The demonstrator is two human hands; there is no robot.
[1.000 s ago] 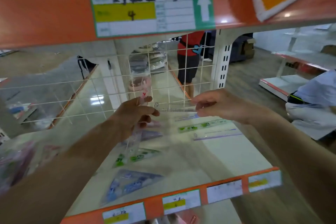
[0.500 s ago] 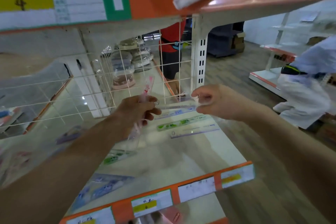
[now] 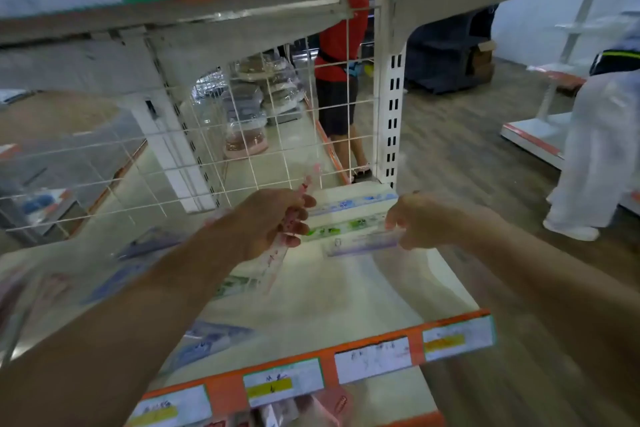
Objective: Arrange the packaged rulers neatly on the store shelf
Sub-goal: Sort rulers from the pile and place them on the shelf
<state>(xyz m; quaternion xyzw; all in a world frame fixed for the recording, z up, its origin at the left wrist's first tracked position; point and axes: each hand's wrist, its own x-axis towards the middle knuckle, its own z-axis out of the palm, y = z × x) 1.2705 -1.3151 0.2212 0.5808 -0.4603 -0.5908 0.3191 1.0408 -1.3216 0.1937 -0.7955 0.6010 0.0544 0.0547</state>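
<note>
Head: left hand (image 3: 273,218) grips ruler (image 3: 277,260); labels (image 3: 284,381) unreadable.

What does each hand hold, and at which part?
Left hand grips a pink ruler near its middle; right hand pinches a second ruler by its end.

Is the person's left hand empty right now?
No, the left hand has its fingers curled round a clear packaged ruler with red markings.
</note>
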